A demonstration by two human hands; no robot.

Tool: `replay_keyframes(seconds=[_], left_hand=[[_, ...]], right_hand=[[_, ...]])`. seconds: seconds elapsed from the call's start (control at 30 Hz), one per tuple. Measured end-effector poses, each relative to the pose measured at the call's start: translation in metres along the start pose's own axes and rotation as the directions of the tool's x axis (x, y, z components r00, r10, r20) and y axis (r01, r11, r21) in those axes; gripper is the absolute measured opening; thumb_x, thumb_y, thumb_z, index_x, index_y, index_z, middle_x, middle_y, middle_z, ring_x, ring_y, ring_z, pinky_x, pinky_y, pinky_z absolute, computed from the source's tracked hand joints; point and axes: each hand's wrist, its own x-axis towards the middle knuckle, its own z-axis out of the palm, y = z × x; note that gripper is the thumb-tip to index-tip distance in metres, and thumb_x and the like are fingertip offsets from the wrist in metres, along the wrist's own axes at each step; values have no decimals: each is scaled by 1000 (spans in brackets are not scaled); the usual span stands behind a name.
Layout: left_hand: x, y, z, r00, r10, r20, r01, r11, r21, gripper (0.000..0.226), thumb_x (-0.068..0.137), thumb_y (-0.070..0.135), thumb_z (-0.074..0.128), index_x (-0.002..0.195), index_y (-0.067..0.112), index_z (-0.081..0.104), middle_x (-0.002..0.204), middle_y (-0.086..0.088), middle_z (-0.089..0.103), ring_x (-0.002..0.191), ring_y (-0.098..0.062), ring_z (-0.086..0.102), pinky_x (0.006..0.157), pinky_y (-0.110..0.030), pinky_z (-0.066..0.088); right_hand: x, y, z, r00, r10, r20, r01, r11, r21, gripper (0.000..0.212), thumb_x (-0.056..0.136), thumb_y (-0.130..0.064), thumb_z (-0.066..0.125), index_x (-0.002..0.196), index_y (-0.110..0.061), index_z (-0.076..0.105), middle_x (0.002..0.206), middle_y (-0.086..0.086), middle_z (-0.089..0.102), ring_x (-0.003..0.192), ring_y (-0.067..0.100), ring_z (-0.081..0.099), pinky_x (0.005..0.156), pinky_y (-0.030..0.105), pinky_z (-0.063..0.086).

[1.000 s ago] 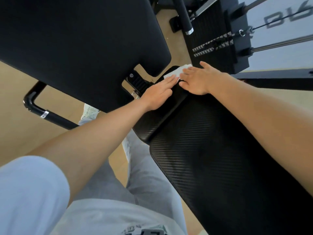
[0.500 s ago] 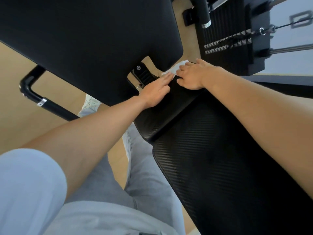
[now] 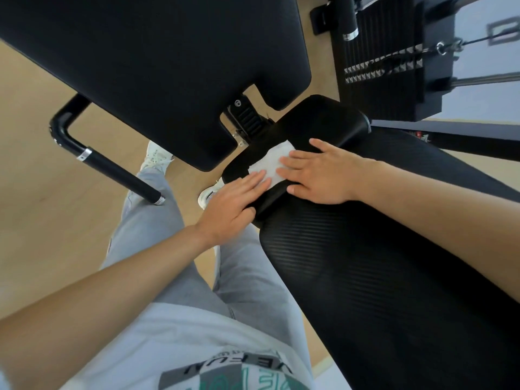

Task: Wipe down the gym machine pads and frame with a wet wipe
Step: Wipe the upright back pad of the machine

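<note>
Hands have pulled back toward the body. A moment ago both sat at the far end of the small pad (image 3: 323, 122), with the wet wipe (image 3: 271, 163) mostly hidden past the fingertips. Now the wipe lies spread across the near half of that pad. The left hand (image 3: 236, 204) and right hand (image 3: 318, 175) press it flat with straight fingers, and neither grips it. This stroke looks nearly done. The long ribbed pad (image 3: 380, 277), the big pad (image 3: 154, 66) and the frame tube (image 3: 118, 170) probably still need wiping.
</note>
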Motion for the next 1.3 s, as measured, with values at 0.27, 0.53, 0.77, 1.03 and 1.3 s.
replay_keyframes(seconds=[0.27,0.53,0.77,1.03,1.3], left_hand=[[67,-36,-17,980,-184,69,190,978,-91,69,91,27,32,159,17,33,168,-2,26,156,-15,21,129,-36,15],[51,-39,-18,962,-269,46,273,949,-161,69,90,27,37,159,17,34,168,-1,26,156,-12,20,128,-32,14],[-20,-26,4,954,-296,-46,280,935,-217,67,91,31,46,157,22,38,166,4,30,155,-10,22,128,-34,19],[-16,5,2,983,-178,-39,172,977,-126,72,90,50,43,156,21,43,165,2,35,154,-13,26,125,-29,22],[45,-18,-14,982,-189,10,189,979,-81,65,98,43,44,159,24,34,167,4,29,155,-14,23,126,-42,23]], right_hand=[[73,28,-14,990,143,-9,-142,988,55,58,108,-49,22,161,-23,24,170,1,17,156,21,13,125,54,4],[93,11,-8,992,119,-51,-117,992,42,70,101,-65,31,158,-25,32,166,5,26,155,26,19,124,58,11],[63,-33,6,998,-24,-64,29,997,70,65,104,-59,29,160,-28,24,170,3,16,157,22,9,124,56,5],[12,-18,9,997,28,-67,-24,998,59,64,103,-64,27,160,-35,23,170,-3,16,157,16,8,126,53,6],[41,7,0,986,168,-19,-166,983,73,69,103,-65,23,162,-30,14,171,0,7,158,20,2,126,52,4]])
